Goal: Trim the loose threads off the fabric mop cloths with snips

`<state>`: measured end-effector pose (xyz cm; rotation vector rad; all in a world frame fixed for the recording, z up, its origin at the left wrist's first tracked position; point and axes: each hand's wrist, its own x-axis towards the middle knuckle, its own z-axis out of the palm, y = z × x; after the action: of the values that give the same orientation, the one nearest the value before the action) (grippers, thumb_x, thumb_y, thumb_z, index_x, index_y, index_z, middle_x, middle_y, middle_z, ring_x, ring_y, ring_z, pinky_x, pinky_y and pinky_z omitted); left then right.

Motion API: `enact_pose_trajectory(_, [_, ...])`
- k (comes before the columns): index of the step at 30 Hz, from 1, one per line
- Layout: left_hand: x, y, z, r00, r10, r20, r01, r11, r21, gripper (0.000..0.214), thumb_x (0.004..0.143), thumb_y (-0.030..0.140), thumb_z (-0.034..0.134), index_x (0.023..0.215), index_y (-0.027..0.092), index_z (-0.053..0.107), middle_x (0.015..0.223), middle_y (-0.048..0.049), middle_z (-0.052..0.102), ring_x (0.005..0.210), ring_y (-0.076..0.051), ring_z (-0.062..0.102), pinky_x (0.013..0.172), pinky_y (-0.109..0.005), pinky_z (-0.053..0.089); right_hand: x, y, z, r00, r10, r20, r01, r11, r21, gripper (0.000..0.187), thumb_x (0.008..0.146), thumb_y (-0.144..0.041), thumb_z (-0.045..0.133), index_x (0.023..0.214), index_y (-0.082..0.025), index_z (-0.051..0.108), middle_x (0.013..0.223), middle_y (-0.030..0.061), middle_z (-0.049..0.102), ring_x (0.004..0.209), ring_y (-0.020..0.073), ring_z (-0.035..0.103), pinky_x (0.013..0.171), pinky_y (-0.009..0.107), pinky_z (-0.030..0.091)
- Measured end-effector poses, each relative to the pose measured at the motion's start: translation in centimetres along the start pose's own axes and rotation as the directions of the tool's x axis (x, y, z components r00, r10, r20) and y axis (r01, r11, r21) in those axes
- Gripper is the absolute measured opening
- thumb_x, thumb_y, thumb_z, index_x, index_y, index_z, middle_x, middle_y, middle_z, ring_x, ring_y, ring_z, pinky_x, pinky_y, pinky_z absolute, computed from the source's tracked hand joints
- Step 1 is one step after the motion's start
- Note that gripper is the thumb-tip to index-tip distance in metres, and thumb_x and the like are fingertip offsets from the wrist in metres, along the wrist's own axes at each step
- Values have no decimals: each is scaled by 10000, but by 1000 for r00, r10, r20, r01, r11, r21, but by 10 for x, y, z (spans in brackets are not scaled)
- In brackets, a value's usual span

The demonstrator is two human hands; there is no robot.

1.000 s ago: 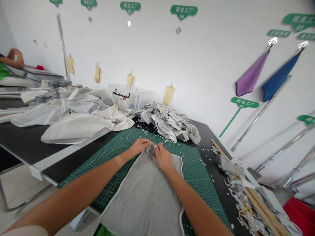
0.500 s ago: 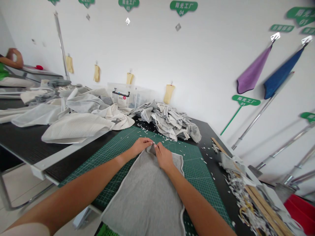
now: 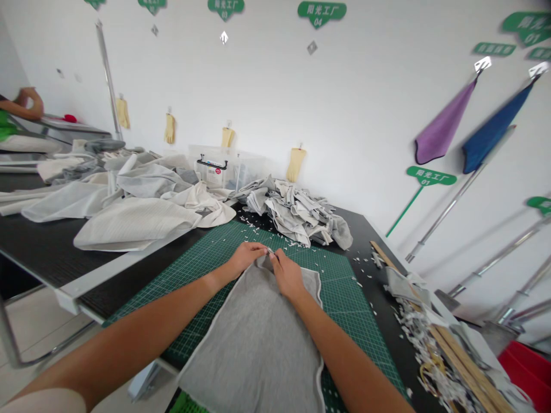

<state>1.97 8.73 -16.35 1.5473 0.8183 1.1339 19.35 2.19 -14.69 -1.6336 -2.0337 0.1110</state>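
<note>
Two hands (image 3: 287, 275) on grey cloth (image 3: 253, 338), green wall sign (image 3: 321, 9) reading 阳光工厂 04

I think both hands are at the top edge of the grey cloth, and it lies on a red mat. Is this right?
No, it is a green mat. The head view shows the left hand and right hand at the top edge of the grey cloth, which lies on that mat.

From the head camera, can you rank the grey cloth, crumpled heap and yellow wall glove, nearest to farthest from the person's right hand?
1. Grey cloth: under the right hand, touching it.
2. Crumpled fabric heap: ahead, at the cutting mat's far edge.
3. Yellow glove: on the wall behind the heap.
</note>
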Motion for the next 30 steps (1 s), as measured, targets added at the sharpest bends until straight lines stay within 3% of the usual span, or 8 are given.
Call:
enact_pose_trajectory(21, [-4, 5, 0, 999, -53, -5, 53, 999, -1, 340, 768, 446, 710, 884, 132, 773, 895, -73, 766, 814, -196, 674, 771, -286, 506, -1, 0, -3, 1000, 2, 7, -3, 999, 51, 372, 1065, -468, 249, 956, -232, 515, 793, 7, 632, 716, 165, 588, 620, 250, 267])
enact_pose_trajectory(27, [-3, 6, 3, 999, -39, 0, 39, 999, -10, 346, 781, 451, 699, 904, 137, 774, 905, -71, 766, 818, -196, 674, 774, -286, 509, 1, 1, -4, 997, 46, -68, -27, 966, 257, 454, 1052, -497, 215, 850, -232, 524, 788, 12, 617, 729, 175, 573, 659, 260, 339])
enact_pose_trajectory(30, [-2, 6, 4, 1000, -22, -11, 22, 999, 28, 358, 790, 460, 685, 912, 135, 775, 891, -71, 764, 819, -200, 672, 757, -281, 505, 4, 3, -5, 990, 114, -81, -75, 920, 385, 442, 1014, -551, 290, 882, -233, 567, 797, 1, 624, 749, 180, 568, 672, 259, 372])
